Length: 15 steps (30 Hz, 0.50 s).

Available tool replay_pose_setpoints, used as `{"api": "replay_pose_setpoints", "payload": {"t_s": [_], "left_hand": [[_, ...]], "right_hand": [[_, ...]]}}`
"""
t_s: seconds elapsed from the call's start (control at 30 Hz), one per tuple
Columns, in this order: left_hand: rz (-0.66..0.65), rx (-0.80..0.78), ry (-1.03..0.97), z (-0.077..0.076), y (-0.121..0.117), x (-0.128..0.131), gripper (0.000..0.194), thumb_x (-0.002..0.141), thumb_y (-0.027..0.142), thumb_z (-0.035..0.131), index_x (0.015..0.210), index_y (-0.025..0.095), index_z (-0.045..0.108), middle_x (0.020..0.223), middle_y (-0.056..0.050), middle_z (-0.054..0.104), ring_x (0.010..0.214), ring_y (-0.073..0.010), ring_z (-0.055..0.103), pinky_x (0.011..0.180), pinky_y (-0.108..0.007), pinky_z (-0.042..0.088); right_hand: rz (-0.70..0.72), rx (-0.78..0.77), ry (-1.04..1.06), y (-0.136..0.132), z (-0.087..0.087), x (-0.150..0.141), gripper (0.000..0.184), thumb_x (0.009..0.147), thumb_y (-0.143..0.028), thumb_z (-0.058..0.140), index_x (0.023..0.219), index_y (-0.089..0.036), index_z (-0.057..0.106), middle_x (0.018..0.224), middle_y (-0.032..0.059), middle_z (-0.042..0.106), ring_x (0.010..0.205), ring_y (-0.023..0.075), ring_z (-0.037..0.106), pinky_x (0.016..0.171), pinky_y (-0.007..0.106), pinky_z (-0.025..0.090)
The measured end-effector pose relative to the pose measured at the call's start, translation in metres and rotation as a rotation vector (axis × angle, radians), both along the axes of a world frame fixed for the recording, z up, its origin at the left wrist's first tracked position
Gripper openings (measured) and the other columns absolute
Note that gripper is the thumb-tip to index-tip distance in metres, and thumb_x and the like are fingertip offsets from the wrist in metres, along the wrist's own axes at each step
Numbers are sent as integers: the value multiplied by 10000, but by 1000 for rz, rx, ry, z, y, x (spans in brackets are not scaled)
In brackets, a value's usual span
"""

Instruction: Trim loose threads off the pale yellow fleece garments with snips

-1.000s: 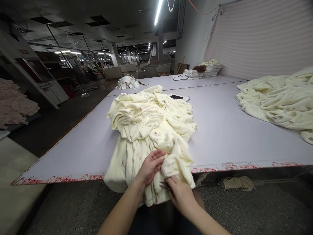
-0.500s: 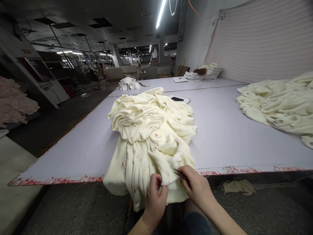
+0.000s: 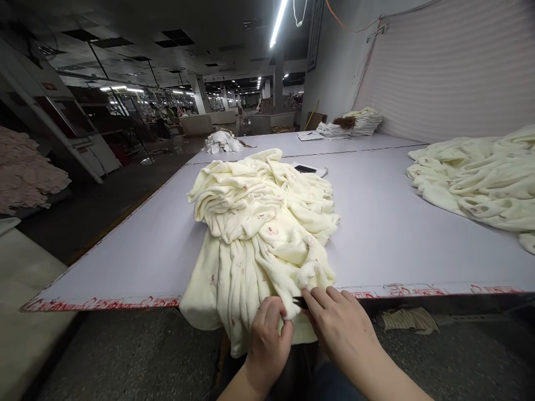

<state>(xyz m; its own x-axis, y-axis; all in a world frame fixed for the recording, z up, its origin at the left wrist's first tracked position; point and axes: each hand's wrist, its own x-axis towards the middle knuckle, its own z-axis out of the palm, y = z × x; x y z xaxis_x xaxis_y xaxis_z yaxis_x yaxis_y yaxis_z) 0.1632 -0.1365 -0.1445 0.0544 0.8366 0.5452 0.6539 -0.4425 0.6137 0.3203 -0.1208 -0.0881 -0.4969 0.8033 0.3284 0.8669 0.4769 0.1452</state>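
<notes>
Pinching the cloth (image 3: 267, 223), the left hand (image 3: 270, 337) sits just left of the right hand (image 3: 340, 320), which clasps dark snips (image 3: 299, 302); the cloth lies heaped over the near edge of the table (image 3: 388, 234).

Dark tool (image 3: 301, 303) mostly hidden, 2 forearms (image 3: 388, 370) cropped

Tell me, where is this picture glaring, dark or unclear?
Head view: the tube light glares white; the floor lies dim, the far room too small for detail. Same head view: the pale yellow cloth shows clear folds, while the right hand hides part of the dark tool.
</notes>
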Motion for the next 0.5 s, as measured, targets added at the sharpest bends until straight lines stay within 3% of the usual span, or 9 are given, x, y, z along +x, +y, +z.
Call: {"api": "replay_pose_setpoints", "payload": {"t_s": [0.2, 0.33, 0.4, 0.5], "left_hand": [[-11, 32, 54, 1, -4, 4, 252, 728, -40, 418, 788, 199, 466, 857, -48, 541, 825, -177, 570, 737, -301, 483], [10, 9, -54, 3, -4, 2, 198, 733, 3, 462, 741, 199, 486, 937, -63, 550, 920, -196, 575, 799, -313, 466], [-20, -102, -203, 5, -2, 1, 161, 741, 42, 488, 726, 202, 488, 957, -59, 581, 951, -207, 574, 805, -311, 453], [-161, -482, -614, 9, 5, -1, 55, 809, 164, 506, 823, 215, 492, 781, -11, 605, 739, -159, 576, 658, -254, 439]], "right_hand": [[-15, -22, 72, 1, 2, 1, 185, 804, -113, 551, 943, -193, 641, 754, 26, 635, 673, 196, 565, 592, 333, 363], [-47, -55, 289, -1, -13, 6, 178, 875, -258, 494, 1018, -226, 596, 780, 18, 627, 680, 184, 587, 601, 291, 379], [-46, -127, 394, 2, -23, 7, 213, 855, -237, 472, 1048, -231, 564, 822, 19, 630, 705, 180, 608, 590, 266, 387], [-109, -217, 548, 18, -34, 5, 238, 785, -136, 424, 965, -239, 542, 863, 12, 646, 742, 183, 623, 584, 253, 390]]}}
